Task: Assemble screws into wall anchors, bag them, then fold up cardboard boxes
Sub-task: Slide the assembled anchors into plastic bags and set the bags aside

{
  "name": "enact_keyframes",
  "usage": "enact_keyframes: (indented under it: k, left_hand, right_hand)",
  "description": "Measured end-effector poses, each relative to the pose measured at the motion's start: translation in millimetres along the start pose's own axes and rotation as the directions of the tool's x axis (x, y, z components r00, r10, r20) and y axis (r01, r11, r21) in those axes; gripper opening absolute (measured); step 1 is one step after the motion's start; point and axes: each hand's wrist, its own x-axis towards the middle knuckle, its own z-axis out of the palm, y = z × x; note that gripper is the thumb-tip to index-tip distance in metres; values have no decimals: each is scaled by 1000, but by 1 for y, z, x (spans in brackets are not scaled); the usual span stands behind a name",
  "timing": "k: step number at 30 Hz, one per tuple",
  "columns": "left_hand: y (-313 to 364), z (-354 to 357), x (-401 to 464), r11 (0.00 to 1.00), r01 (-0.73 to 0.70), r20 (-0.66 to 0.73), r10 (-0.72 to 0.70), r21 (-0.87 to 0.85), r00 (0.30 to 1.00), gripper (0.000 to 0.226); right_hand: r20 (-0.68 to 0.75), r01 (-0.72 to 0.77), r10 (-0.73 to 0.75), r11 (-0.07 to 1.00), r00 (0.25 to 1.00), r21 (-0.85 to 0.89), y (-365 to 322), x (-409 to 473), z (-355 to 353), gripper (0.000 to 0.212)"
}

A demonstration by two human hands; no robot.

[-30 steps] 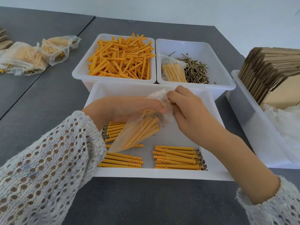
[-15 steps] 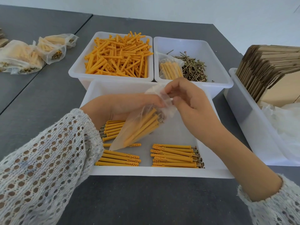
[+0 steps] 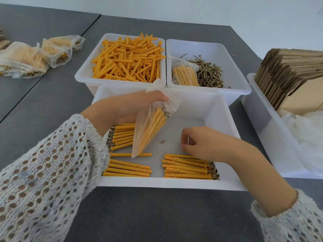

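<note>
My left hand [image 3: 129,107] grips the top of a clear plastic bag [image 3: 148,126] with several orange anchors inside, holding it above the near white tray [image 3: 225,123]. My right hand [image 3: 202,144] hovers low in that tray, fingers loosely curled, just above a bundle of assembled anchors with screws [image 3: 188,169]; nothing shows in its grasp. More assembled anchors lie in groups at the tray's left [image 3: 122,136] and front left [image 3: 127,169]. One single anchor [image 3: 122,154] lies under the bag's tip.
Behind stand a tray of loose orange anchors [image 3: 125,58] and a tray of screws [image 3: 209,74] with a filled bag [image 3: 184,75] in it. Filled bags [image 3: 26,56] lie at far left. A bin at right [image 3: 267,130] holds flat cardboard [image 3: 293,74] and plastic bags [image 3: 307,131].
My right hand let go of the bag's top and dropped down to the tray floor near the front right bundle. The left hand now holds the bag alone, hanging more upright.
</note>
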Motion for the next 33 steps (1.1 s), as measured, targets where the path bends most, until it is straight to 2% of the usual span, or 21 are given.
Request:
enact_keyframes:
  k: [4, 9, 14, 20, 22, 26, 30, 33]
  left_hand:
    - [1, 1, 0, 1000, -12, -4, 12, 6, 1000, 25]
    - [0, 2, 2, 1000, -11, 0, 11, 17, 1000, 23]
    - [-2, -1, 4, 999, -25, 19, 24, 26, 1000, 24]
    - [-3, -3, 4, 1000, -23, 40, 23, 9, 999, 24]
    - [-3, -3, 4, 1000, -28, 47, 28, 10, 999, 25]
    - [-3, -2, 3, 999, -32, 53, 31, 18, 998, 22]
    - [-1, -1, 2, 998, -44, 52, 41, 42, 998, 18]
    - [-1, 0, 1, 997, -46, 51, 43, 64, 998, 16]
  right_hand:
    - [62, 14, -15, 1000, 998, 7, -4, -2, -5, 16]
    - [212, -10, 15, 1000, 977, -26, -8, -6, -9, 12]
    - [207, 7, 5, 998, 978, -58, -7, -6, -8, 18]
    - [202, -65, 55, 997, 978, 41, -5, -5, -6, 24]
    - [169, -65, 57, 997, 984, 41, -6, -4, -6, 25]
    - [2, -13, 13, 995, 1000, -95, -8, -1, -4, 19]
    - [-220, -75, 18, 964, 975, -255, -7, -2, -3, 20]
    - [-306, -113, 2, 932, 952, -343, -8, -4, -2, 25]
